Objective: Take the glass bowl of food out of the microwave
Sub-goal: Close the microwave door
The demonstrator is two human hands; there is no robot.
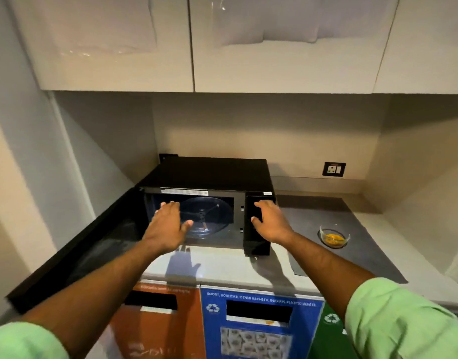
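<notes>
The black microwave [209, 174] stands on the counter with its door [75, 244] swung wide open to the left. Inside, only the bare glass turntable [212, 216] shows. The glass bowl [334, 237] with yellow food sits on a grey mat on the counter, to the right of the microwave. My left hand [168, 224] hovers flat in front of the cavity, fingers apart, holding nothing. My right hand [270, 218] rests against the microwave's black control panel, fingers spread, also holding nothing.
A grey mat [365, 255] covers the counter right of the microwave. A wall socket [334, 169] sits on the back wall. Cupboards [196, 42] hang overhead. Below the counter edge are orange [158, 327], blue [259, 330] and green recycling bins.
</notes>
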